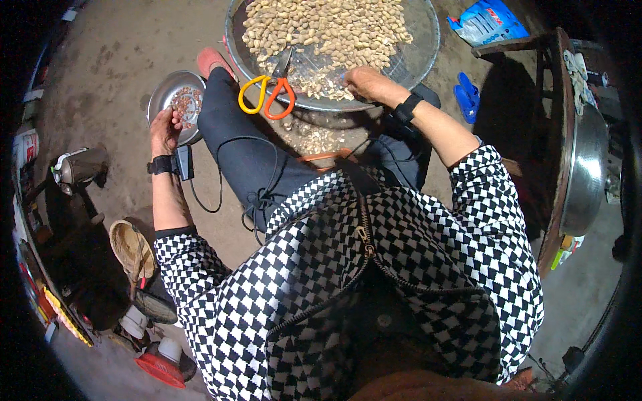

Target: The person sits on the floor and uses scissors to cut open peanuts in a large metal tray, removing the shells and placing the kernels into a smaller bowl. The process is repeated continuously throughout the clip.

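My left hand [166,128] is over the near-left rim of a metal bowl [161,95], its fingers bent together. Whether anything is between them is hidden. Reddish shelled peanuts [188,103] lie in that bowl. Past my knees stands a round mesh sieve [414,50] heaped with unshelled peanuts [326,22]. At its near edge, my right hand [366,84] reaches down among broken peanut shells [321,87] with curled fingers. A bit of blue shows by its fingertips; what it grips cannot be made out. Scissors [281,70] with yellow and orange handles rest across the sieve's rim.
Shell bits [316,138] litter the floor under the sieve. Blue slippers [466,97] and a blue bag [489,25] lie to the right, near a wooden bench [556,150] and a large metal basin [584,175]. Leftward are a metal flask [80,165] and a woven basket [123,243].
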`<state>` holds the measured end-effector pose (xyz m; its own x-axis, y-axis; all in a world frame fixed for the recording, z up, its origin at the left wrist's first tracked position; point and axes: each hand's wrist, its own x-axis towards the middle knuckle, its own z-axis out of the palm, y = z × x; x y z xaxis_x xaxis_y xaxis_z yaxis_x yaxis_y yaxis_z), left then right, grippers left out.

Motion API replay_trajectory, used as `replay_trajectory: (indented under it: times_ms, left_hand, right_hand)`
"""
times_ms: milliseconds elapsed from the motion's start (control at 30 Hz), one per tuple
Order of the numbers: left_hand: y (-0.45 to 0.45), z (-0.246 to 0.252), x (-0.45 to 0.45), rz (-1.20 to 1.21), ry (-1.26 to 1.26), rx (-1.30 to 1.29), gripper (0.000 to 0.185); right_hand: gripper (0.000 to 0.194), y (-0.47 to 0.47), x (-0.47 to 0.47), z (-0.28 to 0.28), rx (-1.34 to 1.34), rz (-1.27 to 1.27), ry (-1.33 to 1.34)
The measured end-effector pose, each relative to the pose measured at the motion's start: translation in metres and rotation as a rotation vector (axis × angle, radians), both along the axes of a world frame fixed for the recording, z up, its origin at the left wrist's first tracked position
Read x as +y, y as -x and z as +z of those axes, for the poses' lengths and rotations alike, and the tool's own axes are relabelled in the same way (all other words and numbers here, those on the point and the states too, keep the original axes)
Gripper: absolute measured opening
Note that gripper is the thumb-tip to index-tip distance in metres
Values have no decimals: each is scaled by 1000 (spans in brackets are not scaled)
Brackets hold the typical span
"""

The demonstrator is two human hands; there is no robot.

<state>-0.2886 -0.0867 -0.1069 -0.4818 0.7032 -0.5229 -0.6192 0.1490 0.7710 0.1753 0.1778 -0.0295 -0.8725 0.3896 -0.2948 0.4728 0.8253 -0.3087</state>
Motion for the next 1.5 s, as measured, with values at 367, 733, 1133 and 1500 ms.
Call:
replay_trajectory:
  times_ms: [367, 733, 1133, 1500]
  left_hand:
    - [67, -24, 0, 0, 220, 540, 31]
    - [-204, 149, 98, -713, -319, 571, 24]
    - [-277, 151, 108, -769, -392, 712, 14]
    - [-275, 150, 101, -701, -285, 373, 14]
  right_hand:
    - [13, -6, -8, 12, -7, -107, 188]
    - [16, -20, -25, 53, 573, -812, 1340]
    - [15, 3, -72, 66, 762, -837, 1641]
    - [21, 13, -78, 83, 640, -751, 1338]
